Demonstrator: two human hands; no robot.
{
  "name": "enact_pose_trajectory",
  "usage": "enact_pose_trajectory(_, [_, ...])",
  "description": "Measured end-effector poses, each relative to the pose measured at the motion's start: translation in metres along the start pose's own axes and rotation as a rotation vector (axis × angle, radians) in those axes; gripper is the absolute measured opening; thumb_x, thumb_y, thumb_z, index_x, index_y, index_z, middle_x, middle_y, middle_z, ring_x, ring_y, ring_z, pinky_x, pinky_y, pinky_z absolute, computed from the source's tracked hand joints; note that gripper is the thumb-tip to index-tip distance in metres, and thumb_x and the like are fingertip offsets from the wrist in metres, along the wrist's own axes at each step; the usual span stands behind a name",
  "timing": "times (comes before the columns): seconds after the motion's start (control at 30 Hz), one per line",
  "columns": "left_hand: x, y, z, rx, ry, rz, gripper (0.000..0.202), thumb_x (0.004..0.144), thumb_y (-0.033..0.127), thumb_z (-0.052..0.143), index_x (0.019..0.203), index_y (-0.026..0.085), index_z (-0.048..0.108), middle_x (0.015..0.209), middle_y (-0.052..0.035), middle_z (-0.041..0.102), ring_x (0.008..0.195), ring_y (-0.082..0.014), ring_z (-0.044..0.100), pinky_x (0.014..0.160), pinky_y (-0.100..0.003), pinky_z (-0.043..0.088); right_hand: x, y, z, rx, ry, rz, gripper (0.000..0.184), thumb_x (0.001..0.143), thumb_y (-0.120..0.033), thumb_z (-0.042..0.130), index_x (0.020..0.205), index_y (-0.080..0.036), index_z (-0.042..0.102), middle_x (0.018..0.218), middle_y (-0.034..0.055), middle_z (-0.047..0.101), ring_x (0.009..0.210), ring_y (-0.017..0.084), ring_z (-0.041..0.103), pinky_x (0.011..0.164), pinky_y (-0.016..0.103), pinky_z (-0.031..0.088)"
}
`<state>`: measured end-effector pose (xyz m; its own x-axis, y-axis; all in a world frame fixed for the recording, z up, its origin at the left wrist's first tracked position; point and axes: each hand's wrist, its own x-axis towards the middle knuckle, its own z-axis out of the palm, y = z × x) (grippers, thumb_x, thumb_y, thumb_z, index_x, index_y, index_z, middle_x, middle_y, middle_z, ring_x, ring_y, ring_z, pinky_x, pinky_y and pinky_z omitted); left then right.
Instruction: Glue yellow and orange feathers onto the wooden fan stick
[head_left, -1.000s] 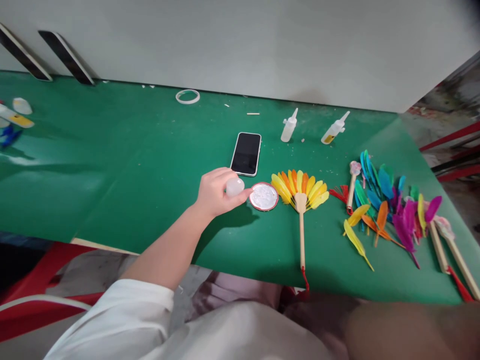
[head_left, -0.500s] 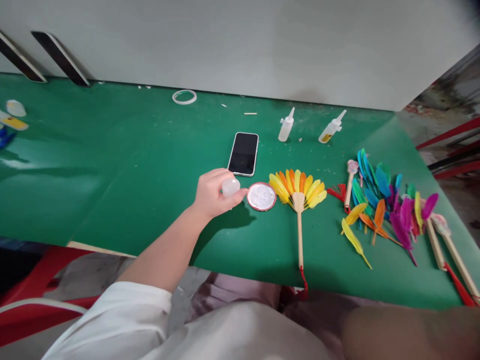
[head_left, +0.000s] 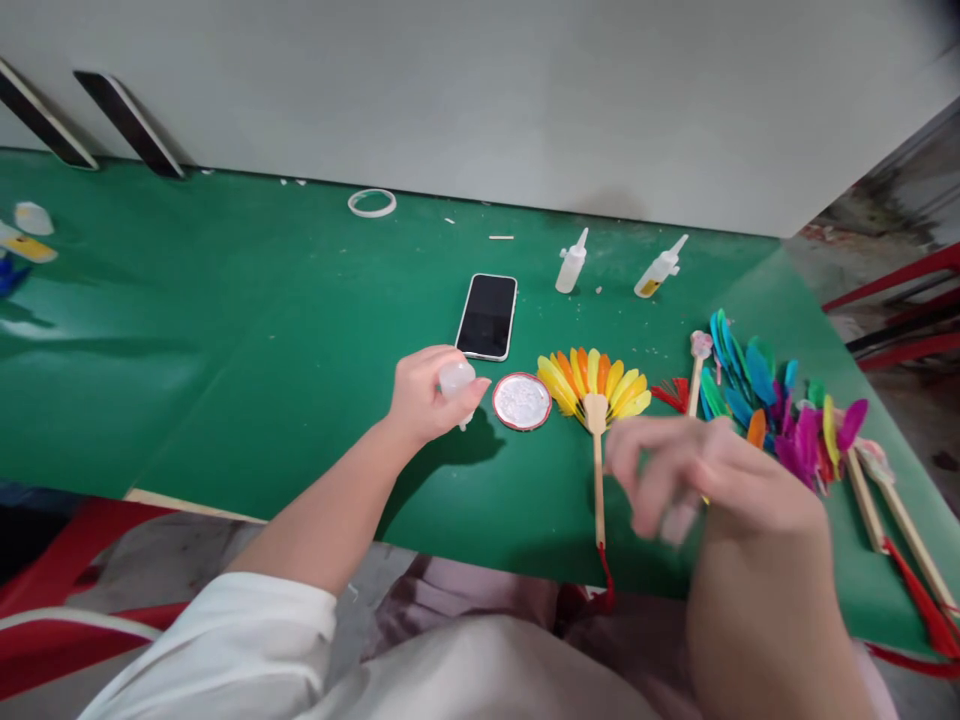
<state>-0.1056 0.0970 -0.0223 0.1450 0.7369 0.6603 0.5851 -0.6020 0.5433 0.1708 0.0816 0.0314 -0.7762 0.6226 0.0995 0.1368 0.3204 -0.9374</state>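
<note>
My left hand (head_left: 421, 400) is wrapped round a small translucent squeeze bottle (head_left: 457, 378), whose tip points down over the table. Just right of it lies a round red-rimmed disc (head_left: 523, 401) with a whitish, rough-looking surface. A fan (head_left: 598, 408) of yellow and orange feathers on a wooden handle lies beyond the disc, a red tassel (head_left: 606, 580) hanging from its lower end over the table edge. My right hand (head_left: 712, 475), blurred by motion, hovers right of the handle with fingers bent. Whether anything is in those fingers cannot be made out.
On the green table (head_left: 225, 400), a phone (head_left: 487, 316) lies behind the disc. Two white nozzle bottles (head_left: 571, 262) stand near the wall. Loose coloured feathers (head_left: 806, 430) and tasselled wooden handles (head_left: 904, 515) lie at right. A white ring (head_left: 372, 203) lies at the back.
My right hand has come up from the lower right edge to above the table beside the fan handle. The left hand still grips the bottle, its tip now showing below.
</note>
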Motion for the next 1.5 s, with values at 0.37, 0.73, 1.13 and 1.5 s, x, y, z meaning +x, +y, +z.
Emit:
enact_pose_trajectory(0.37, [-0.004, -0.006, 0.001, -0.058, 0.050, -0.043, 0.035, 0.078, 0.039, 0.057, 0.051, 0.017, 0.049, 0.049, -0.0006, 0.051, 0.046, -0.0103, 0.045, 0.044, -0.025, 0.031, 0.051, 0.056, 0.033, 0.097, 0.568, 0.355, 0.026, 0.075, -0.039, 0.062, 0.088, -0.018, 0.072, 0.079, 0.0046, 0.071, 0.066, 0.015, 0.064, 0.060, 0.028, 0.054])
enact_pose_trajectory(0.73, [-0.004, -0.007, 0.002, -0.054, 0.067, -0.026, 0.033, 0.077, 0.037, 0.058, 0.052, 0.017, 0.049, 0.049, 0.0002, 0.051, 0.046, -0.0099, 0.045, 0.044, -0.025, 0.030, 0.042, 0.067, 0.030, -0.158, 0.455, 0.214, 0.013, 0.073, -0.028, 0.068, 0.084, -0.025, 0.073, 0.090, 0.0040, 0.070, 0.086, 0.020, 0.064, 0.074, 0.033, 0.054])
enact_pose_trajectory(1.13, [-0.004, -0.008, 0.002, -0.053, 0.072, -0.010, 0.033, 0.078, 0.039, 0.057, 0.054, 0.018, 0.049, 0.050, 0.0008, 0.050, 0.047, -0.0104, 0.045, 0.044, -0.026, 0.031, 0.047, 0.068, 0.035, -0.231, 0.504, 0.242, 0.007, 0.071, -0.021, 0.068, 0.076, -0.023, 0.073, 0.083, 0.0024, 0.072, 0.079, 0.019, 0.067, 0.073, 0.032, 0.055])
enact_pose_trajectory(1.5, [-0.004, -0.006, 0.002, -0.033, 0.048, -0.025, 0.035, 0.079, 0.041, 0.055, 0.054, 0.019, 0.046, 0.049, 0.0018, 0.049, 0.046, -0.0104, 0.045, 0.044, -0.026, 0.031, 0.047, 0.068, 0.035, -0.215, 0.485, 0.285, 0.008, 0.072, -0.025, 0.067, 0.078, -0.024, 0.073, 0.085, 0.0025, 0.072, 0.081, 0.020, 0.067, 0.075, 0.034, 0.055])
